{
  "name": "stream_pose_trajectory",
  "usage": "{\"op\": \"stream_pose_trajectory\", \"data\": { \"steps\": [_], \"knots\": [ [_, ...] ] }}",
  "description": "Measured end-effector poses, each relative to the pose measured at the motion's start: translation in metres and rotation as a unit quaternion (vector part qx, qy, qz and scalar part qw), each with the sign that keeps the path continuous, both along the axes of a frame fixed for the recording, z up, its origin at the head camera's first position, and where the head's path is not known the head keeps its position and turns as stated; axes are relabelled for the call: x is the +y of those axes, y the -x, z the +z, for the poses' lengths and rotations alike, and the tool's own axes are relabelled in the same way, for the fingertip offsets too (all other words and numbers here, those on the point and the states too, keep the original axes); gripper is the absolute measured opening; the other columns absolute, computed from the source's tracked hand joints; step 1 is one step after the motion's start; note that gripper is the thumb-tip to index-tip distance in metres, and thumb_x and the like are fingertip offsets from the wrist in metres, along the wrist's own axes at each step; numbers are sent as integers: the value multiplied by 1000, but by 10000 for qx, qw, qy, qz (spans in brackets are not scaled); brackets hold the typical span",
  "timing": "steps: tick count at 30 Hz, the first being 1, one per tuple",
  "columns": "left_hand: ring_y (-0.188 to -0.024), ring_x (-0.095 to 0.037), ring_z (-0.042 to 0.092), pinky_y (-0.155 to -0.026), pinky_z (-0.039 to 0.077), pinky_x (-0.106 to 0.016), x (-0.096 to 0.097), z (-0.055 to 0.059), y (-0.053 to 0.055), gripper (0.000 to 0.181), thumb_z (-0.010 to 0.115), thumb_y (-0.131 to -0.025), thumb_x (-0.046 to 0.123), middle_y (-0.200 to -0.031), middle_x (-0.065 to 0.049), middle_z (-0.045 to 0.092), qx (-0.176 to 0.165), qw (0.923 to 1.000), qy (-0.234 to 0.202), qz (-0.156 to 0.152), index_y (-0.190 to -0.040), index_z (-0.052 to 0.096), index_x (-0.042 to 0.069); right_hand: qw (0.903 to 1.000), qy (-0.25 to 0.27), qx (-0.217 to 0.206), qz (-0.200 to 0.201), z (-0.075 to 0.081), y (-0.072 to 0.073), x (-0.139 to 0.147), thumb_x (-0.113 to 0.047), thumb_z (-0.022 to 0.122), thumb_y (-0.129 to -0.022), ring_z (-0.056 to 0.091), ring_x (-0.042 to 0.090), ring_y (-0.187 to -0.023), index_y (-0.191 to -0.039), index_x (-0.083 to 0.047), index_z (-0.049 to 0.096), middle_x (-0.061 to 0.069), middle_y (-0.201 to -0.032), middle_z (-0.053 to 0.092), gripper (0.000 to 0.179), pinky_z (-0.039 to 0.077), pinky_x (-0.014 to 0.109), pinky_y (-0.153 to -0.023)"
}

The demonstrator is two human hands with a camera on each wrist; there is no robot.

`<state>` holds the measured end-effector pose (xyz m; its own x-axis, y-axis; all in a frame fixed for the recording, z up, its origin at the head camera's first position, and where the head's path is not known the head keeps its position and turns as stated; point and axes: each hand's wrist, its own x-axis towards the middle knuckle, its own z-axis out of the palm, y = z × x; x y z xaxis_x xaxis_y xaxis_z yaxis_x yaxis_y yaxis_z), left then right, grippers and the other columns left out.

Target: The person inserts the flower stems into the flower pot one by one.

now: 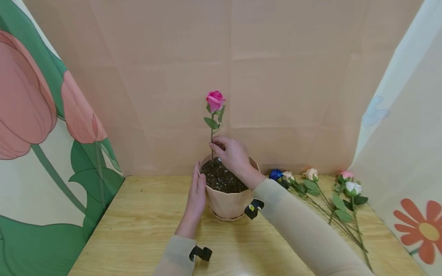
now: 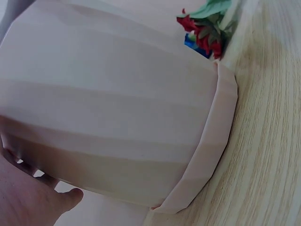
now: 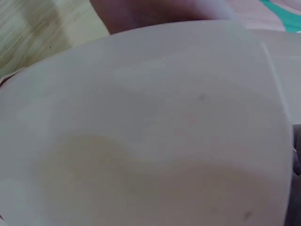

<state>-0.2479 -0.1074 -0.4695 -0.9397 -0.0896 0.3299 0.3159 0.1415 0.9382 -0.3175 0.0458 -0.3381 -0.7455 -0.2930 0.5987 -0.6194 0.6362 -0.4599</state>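
Observation:
A bright pink rose (image 1: 215, 101) with green leaves stands upright in a peach-coloured flowerpot (image 1: 229, 205), its stem reaching down to the dark soil (image 1: 224, 178). My right hand (image 1: 235, 156) pinches this stem between thumb and fingertips, above the soil. Against the left side of the pot rests my left hand (image 1: 197, 193), its fingers extended along the wall. The left wrist view shows the left hand (image 2: 28, 193) beside the pot (image 2: 108, 99). In the right wrist view the pot wall (image 3: 150, 117) fills most of the picture and hides the right hand's fingers.
Several cut roses lie on the wooden table (image 1: 145, 214) to the right, among them a blue rose (image 1: 276, 174), a peach rose (image 1: 311, 174) and a white rose (image 1: 353, 188). A saucer (image 1: 226, 218) sits under the pot. Behind hangs a plain brown backdrop (image 1: 293, 76).

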Motion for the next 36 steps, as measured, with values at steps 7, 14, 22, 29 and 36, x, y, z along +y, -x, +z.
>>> {"op": "stream_pose_trajectory", "data": {
  "steps": [7,14,22,29,36],
  "knots": [
    [-166,-35,20,-133,15,-61,-2,0,0,57,31,-123,37,-183,-6,21,13,10000,-53,-15,-178,21,26,9997,-159,199,-52,-6,2,-1,-26,72,-110,73,21,-83,-114,-13,83,1,-96,81,17,58,47,-77],
    [-166,-33,20,-133,17,-60,-4,0,0,58,32,-123,37,-183,-3,19,-61,10000,-21,-70,-179,17,28,9988,-74,479,92,-12,2,-5,-22,74,-109,74,22,-83,-112,-12,83,2,-97,81,14,59,47,-78],
    [-167,-33,19,-133,16,-59,-1,0,-1,58,31,-123,35,-183,-6,19,-9,10000,-36,-76,-179,18,24,9987,-469,180,69,-23,0,-6,-26,73,-110,78,25,-99,-121,-11,84,5,-113,82,22,62,47,-90],
    [-166,-35,19,-133,15,-60,0,0,0,58,31,-123,35,-183,-7,19,16,10000,-12,-62,-179,19,25,9990,-333,279,-72,-24,0,-4,-23,74,-109,78,27,-104,-118,-10,84,6,-114,82,19,61,49,-93],
    [-166,-35,20,-133,16,-61,-1,-1,0,57,31,-123,33,-182,-8,21,37,10000,-25,-54,-179,20,26,9977,-491,460,-49,-28,-1,-6,-25,74,-109,78,28,-107,-119,-9,85,8,-116,82,21,61,49,-94]
  ]
}}
